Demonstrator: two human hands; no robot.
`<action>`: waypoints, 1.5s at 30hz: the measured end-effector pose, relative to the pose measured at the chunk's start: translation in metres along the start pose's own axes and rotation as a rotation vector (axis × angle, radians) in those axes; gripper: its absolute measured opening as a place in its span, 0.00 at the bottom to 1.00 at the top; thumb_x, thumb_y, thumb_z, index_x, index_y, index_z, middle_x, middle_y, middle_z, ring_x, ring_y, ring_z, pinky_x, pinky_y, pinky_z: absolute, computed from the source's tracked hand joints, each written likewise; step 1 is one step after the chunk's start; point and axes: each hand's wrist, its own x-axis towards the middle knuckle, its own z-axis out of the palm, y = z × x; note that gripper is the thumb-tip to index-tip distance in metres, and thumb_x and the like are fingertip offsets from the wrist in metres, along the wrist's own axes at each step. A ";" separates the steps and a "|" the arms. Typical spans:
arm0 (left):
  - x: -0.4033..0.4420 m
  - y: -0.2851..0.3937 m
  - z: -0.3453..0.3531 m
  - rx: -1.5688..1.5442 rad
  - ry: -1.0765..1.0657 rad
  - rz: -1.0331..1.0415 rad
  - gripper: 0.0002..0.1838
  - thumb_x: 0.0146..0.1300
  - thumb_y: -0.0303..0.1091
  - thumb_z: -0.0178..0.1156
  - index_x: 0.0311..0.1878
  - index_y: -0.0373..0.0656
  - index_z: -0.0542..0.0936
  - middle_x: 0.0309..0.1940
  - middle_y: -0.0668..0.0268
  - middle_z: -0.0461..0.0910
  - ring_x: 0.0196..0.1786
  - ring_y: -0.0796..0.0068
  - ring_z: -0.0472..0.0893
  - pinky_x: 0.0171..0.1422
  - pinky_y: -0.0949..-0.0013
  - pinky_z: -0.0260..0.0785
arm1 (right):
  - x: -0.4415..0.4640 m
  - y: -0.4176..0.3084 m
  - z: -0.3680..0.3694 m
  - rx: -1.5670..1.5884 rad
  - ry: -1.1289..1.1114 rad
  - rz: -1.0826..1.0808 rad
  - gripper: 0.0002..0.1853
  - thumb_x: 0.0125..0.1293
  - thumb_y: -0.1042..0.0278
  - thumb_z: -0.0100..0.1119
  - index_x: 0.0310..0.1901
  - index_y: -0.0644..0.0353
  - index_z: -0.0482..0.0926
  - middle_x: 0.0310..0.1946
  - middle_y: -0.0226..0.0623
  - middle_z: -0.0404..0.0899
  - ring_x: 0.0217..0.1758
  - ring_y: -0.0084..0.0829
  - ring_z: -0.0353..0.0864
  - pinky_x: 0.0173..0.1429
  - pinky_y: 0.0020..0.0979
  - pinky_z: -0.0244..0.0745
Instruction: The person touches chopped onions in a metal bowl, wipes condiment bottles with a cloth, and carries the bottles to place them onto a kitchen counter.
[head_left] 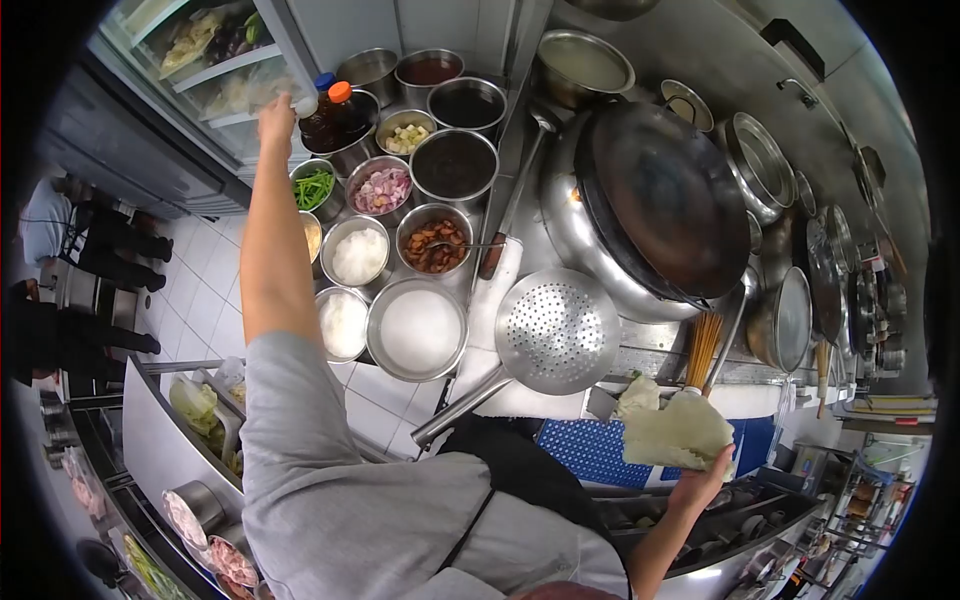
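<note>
My left hand [277,118] is stretched out to the far left, its fingers curled closed by the edge of a glass-fronted fridge [297,40]. Right beside it is the white cap [305,106] of a dark sauce bottle; whether the fingers grip anything is hidden. Bottles with a blue cap [325,82] and an orange cap [340,92] stand in the same metal pot [362,155]. On the right, my right hand [702,482] is closed on a crumpled pale green rag [675,432], held above the blue mat [590,450].
A large black wok [675,185] sits tilted on the stove. In front lies a perforated ladle [558,330]. Metal pots hold chopped onion [382,190], green pieces [314,188], dark sauce [455,165] and white powder [418,330]. Other people stand at far left [95,235].
</note>
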 end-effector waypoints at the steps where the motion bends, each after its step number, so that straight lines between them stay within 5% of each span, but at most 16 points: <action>1: 0.013 -0.019 0.005 -0.066 -0.009 0.032 0.26 0.59 0.45 0.64 0.58 0.40 0.82 0.52 0.52 0.84 0.56 0.62 0.82 0.62 0.63 0.69 | -0.001 0.000 -0.001 0.006 0.017 -0.023 0.31 0.74 0.42 0.51 0.64 0.61 0.71 0.61 0.39 0.74 0.63 0.37 0.75 0.65 0.41 0.70; 5: -0.013 -0.025 0.011 0.352 -0.085 0.301 0.37 0.50 0.34 0.72 0.67 0.44 0.74 0.57 0.50 0.81 0.60 0.55 0.80 0.66 0.60 0.69 | -0.007 0.004 -0.010 0.035 -0.009 -0.013 0.31 0.73 0.43 0.53 0.64 0.62 0.71 0.61 0.39 0.75 0.63 0.36 0.75 0.64 0.41 0.72; 8: -0.066 0.011 0.013 0.599 0.085 0.444 0.35 0.51 0.38 0.73 0.65 0.45 0.76 0.56 0.51 0.81 0.60 0.51 0.79 0.65 0.56 0.70 | -0.013 0.010 -0.015 0.086 -0.040 0.019 0.31 0.73 0.44 0.54 0.64 0.63 0.71 0.61 0.39 0.75 0.63 0.36 0.76 0.64 0.40 0.73; 13: -0.064 0.021 0.019 0.594 0.122 0.205 0.33 0.50 0.45 0.74 0.60 0.47 0.79 0.55 0.52 0.81 0.60 0.53 0.79 0.64 0.55 0.70 | -0.033 0.002 -0.005 0.112 -0.108 0.019 0.29 0.74 0.48 0.54 0.64 0.64 0.70 0.60 0.40 0.76 0.62 0.36 0.78 0.63 0.39 0.74; 17: -0.084 0.035 0.026 0.452 0.346 0.295 0.34 0.50 0.45 0.73 0.62 0.46 0.77 0.55 0.50 0.79 0.62 0.50 0.75 0.67 0.54 0.67 | -0.034 -0.001 -0.004 0.088 -0.100 -0.027 0.27 0.74 0.53 0.55 0.66 0.64 0.69 0.60 0.42 0.76 0.61 0.37 0.79 0.62 0.40 0.76; 19: -0.100 0.043 0.035 0.312 0.278 0.501 0.30 0.52 0.41 0.71 0.60 0.46 0.78 0.50 0.53 0.81 0.57 0.56 0.79 0.61 0.58 0.72 | -0.030 -0.007 0.003 0.088 -0.200 -0.042 0.27 0.73 0.55 0.56 0.66 0.64 0.68 0.60 0.43 0.76 0.60 0.38 0.79 0.61 0.40 0.76; 21: -0.183 0.082 0.045 -0.164 -0.179 0.552 0.18 0.60 0.26 0.61 0.55 0.42 0.82 0.43 0.62 0.84 0.45 0.71 0.83 0.48 0.71 0.76 | -0.018 -0.010 0.010 0.080 -0.239 -0.047 0.28 0.71 0.59 0.59 0.67 0.66 0.67 0.60 0.44 0.75 0.61 0.39 0.78 0.63 0.41 0.75; 24: -0.352 0.128 0.056 -0.456 -0.920 0.364 0.15 0.59 0.18 0.55 0.48 0.37 0.84 0.45 0.63 0.84 0.47 0.74 0.82 0.53 0.70 0.76 | -0.006 -0.016 0.036 0.054 -0.307 -0.111 0.29 0.69 0.62 0.62 0.67 0.66 0.67 0.59 0.44 0.76 0.60 0.39 0.78 0.63 0.41 0.75; 26: -0.449 0.108 0.089 -0.338 -1.221 0.239 0.16 0.63 0.32 0.62 0.54 0.41 0.83 0.48 0.65 0.85 0.50 0.74 0.82 0.60 0.68 0.73 | -0.009 -0.017 0.059 -0.037 -0.375 -0.155 0.34 0.66 0.65 0.66 0.69 0.67 0.65 0.58 0.43 0.76 0.58 0.35 0.79 0.64 0.37 0.74; 28: -0.553 0.065 0.135 -0.397 -1.283 0.069 0.20 0.70 0.33 0.57 0.64 0.43 0.77 0.57 0.65 0.80 0.57 0.71 0.79 0.63 0.64 0.72 | -0.018 -0.015 0.078 -0.225 -0.777 -0.321 0.38 0.64 0.64 0.69 0.71 0.67 0.63 0.59 0.42 0.76 0.60 0.33 0.76 0.66 0.36 0.70; 30: -0.615 0.074 0.138 -0.641 -1.376 -0.608 0.22 0.73 0.38 0.52 0.66 0.43 0.74 0.60 0.63 0.78 0.60 0.66 0.78 0.67 0.58 0.70 | -0.020 -0.018 0.079 -0.507 -0.947 -0.451 0.40 0.62 0.61 0.71 0.72 0.65 0.63 0.60 0.47 0.77 0.63 0.36 0.75 0.67 0.38 0.68; 36: -0.678 0.067 0.139 -1.286 -1.336 -0.891 0.26 0.74 0.49 0.46 0.66 0.40 0.73 0.58 0.55 0.79 0.60 0.59 0.80 0.67 0.55 0.72 | 0.057 -0.012 -0.017 -0.319 -0.683 -0.443 0.22 0.70 0.68 0.61 0.63 0.66 0.75 0.54 0.41 0.81 0.54 0.30 0.80 0.55 0.31 0.77; 40: -0.675 0.046 0.121 -1.473 -1.426 -0.645 0.35 0.71 0.58 0.49 0.72 0.42 0.65 0.69 0.54 0.69 0.70 0.53 0.71 0.72 0.46 0.66 | 0.130 0.040 -0.110 -0.815 -0.447 -0.607 0.16 0.69 0.67 0.59 0.55 0.64 0.80 0.45 0.46 0.83 0.46 0.36 0.84 0.54 0.34 0.77; 45: -0.674 0.082 0.099 -1.429 -1.093 -0.365 0.39 0.69 0.62 0.48 0.75 0.45 0.62 0.73 0.57 0.63 0.74 0.51 0.64 0.76 0.42 0.58 | 0.157 0.095 -0.133 -0.923 -0.335 -0.485 0.15 0.65 0.68 0.60 0.51 0.62 0.80 0.43 0.52 0.80 0.44 0.47 0.82 0.51 0.42 0.78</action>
